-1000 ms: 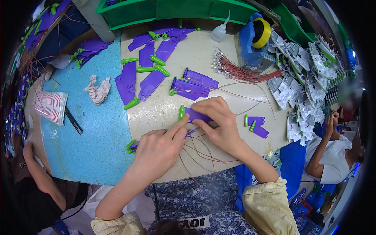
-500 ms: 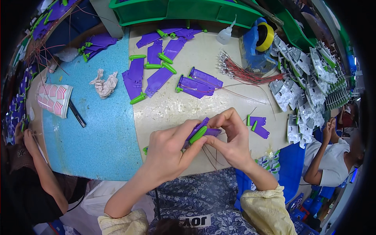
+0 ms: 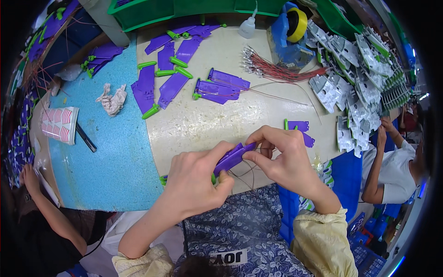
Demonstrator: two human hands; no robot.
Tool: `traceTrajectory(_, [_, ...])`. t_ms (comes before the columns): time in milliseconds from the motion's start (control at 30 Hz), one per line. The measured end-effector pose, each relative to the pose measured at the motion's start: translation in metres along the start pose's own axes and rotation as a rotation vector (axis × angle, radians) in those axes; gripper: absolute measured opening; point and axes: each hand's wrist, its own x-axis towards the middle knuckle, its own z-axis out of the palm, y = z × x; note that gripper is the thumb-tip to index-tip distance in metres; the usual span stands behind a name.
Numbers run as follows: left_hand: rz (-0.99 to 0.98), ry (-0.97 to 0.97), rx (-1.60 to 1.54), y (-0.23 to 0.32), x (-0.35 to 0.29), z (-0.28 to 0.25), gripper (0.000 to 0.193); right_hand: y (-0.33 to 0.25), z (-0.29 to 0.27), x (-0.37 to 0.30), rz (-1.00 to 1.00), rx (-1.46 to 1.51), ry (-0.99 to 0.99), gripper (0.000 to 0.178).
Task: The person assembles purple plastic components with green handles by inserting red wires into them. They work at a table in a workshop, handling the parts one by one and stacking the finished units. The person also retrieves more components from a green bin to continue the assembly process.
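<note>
Between my two hands, above the near edge of the table, is a purple plastic wing-shaped part (image 3: 229, 159). My left hand (image 3: 196, 173) grips its left end, where a bit of green shows by the thumb. At its right end, the thumb and index finger of my right hand (image 3: 284, 159) pinch the part. Thin wires (image 3: 249, 174) hang below it, partly hidden by the fingers. Beyond my hands lie two purple parts (image 3: 217, 92) with wires trailing right. Two smaller purple pieces with green ends (image 3: 302, 131) lie past my right hand.
More purple parts with green tips (image 3: 173, 87) lie at the back. A bundle of red wires (image 3: 281, 74), a white dropper bottle (image 3: 248, 27) and a yellow tape roll (image 3: 297, 24) stand behind. Grey-white parts (image 3: 353, 92) pile at right. Crumpled tissue (image 3: 112, 99) lies left. Co-workers sit on both sides.
The purple part has turned in my hands, so its green tip is now mostly hidden and a long purple side shows. My right hand has shifted slightly right. The whole view has moved a little.
</note>
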Motion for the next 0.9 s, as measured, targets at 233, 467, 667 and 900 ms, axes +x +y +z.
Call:
traceTrajectory(233, [-0.408, -0.175, -0.535, 0.003, 0.008, -0.015, 0.028, -0.003, -0.017, -0.008, 0.124, 0.313, 0.05, 0.014])
traceTrajectory(467, [-0.655, -0.142, -0.856, -0.006, 0.012, -0.025, 0.028, -0.014, -0.002, -0.017, -0.255, 0.075, 0.07, 0.007])
traceTrajectory(667, [-0.703, -0.101, -0.935, -0.002, 0.003, -0.028, 0.029, 0.007, -0.009, -0.004, -0.108, -0.016, 0.25, 0.008])
traceTrajectory(900, [-0.619, -0.071, -0.84, -0.015, 0.011, -0.017, 0.027, 0.004, 0.024, -0.005, -0.334, 0.065, 0.252, 0.005])
